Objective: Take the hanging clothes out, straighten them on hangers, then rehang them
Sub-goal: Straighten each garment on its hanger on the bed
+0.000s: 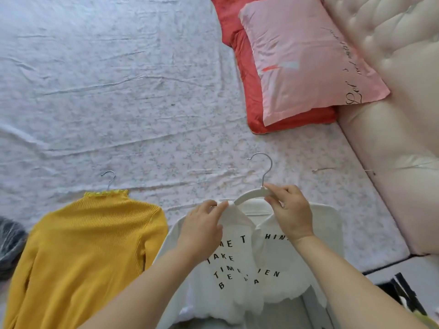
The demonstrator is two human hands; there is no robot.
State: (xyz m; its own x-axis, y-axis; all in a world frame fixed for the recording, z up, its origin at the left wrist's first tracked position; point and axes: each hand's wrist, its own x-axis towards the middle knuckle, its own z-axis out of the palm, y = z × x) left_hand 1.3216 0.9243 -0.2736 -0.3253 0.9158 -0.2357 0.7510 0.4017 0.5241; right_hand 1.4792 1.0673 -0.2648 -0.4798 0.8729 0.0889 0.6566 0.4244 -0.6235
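A white shirt with black letters lies flat on the bed at the bottom centre. A white hanger with a metal hook sticks out of its collar. My right hand pinches the hanger's top near the hook. My left hand pinches the shirt's collar edge at the hanger's left arm. A yellow ribbed sweater lies to the left on its own hanger, whose hook shows above the neck.
The bed sheet is pale with a small floral print and wrinkles. A pink pillow rests on a red one at the upper right. A cream tufted headboard runs along the right. A dark object sits at the left edge.
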